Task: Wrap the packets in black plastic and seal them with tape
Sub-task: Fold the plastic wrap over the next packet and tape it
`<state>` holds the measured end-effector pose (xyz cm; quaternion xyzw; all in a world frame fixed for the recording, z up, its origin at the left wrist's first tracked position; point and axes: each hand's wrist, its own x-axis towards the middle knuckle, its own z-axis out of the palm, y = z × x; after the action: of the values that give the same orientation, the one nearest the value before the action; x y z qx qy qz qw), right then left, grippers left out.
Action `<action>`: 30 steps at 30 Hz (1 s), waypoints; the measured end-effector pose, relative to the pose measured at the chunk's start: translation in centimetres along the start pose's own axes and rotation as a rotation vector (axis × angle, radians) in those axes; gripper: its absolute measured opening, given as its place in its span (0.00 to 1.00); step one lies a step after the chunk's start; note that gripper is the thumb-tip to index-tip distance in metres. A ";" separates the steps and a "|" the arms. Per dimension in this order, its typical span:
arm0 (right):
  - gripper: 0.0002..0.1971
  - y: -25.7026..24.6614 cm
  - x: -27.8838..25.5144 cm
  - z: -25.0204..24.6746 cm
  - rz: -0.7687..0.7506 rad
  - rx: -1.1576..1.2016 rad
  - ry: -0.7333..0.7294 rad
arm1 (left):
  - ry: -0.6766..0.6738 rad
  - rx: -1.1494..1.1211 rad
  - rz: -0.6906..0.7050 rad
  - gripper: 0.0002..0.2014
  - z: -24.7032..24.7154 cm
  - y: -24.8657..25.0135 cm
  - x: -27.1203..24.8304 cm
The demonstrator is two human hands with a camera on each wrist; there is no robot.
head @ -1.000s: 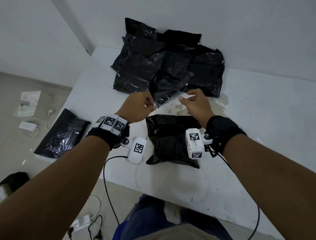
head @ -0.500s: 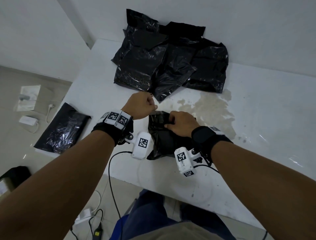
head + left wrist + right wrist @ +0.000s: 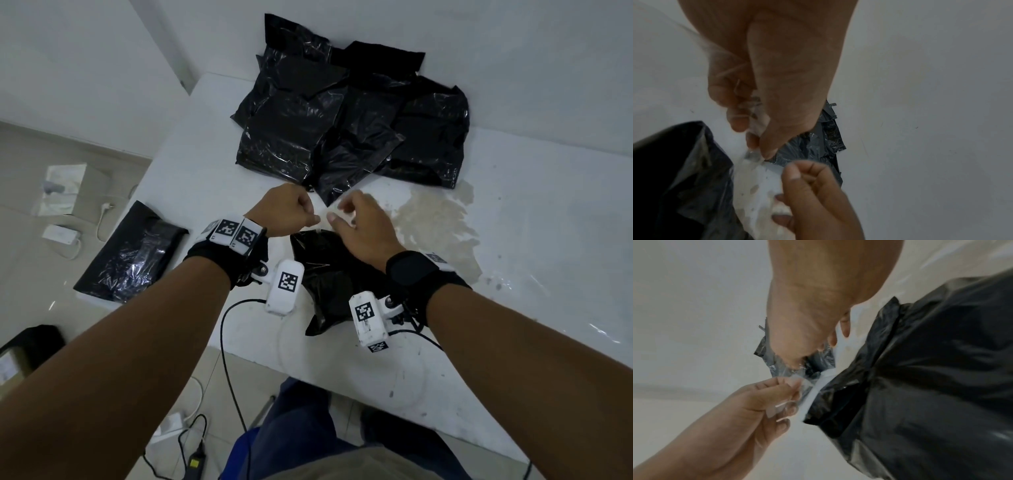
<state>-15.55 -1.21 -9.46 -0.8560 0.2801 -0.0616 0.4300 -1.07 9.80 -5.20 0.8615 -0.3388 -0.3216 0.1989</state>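
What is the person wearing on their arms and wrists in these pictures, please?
Both forearms are bare, without sleeves. Each wrist has a black strap carrying white blocks printed with black square tag markings, and a white camera pod with the same markings. Black cables trail from the pods.

Dim, soft light; blurred wrist views

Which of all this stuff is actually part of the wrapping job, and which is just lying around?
Part of the job:
left hand
right hand
clear tape
black packet
wrapped pile

Lying about:
floor packet
white adapter
floor cables
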 end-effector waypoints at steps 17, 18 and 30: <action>0.07 -2.1 4.2 1.3 -0.133 -0.122 -0.368 | -0.155 -0.046 -0.090 0.16 -3.3 -0.9 -1.2; 0.07 -1.9 4.2 1.4 -0.126 -0.119 -0.364 | -0.162 -0.059 -0.099 0.18 -3.5 -1.0 -1.3; 0.45 -1.4 3.4 0.7 -0.069 -0.038 -0.272 | -0.049 -0.102 -0.131 0.11 -4.2 -0.5 -1.6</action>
<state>-11.87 -1.89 -9.28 -0.8737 0.1907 0.0458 0.4452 1.19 11.82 -1.78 0.8625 -0.2696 -0.3716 0.2129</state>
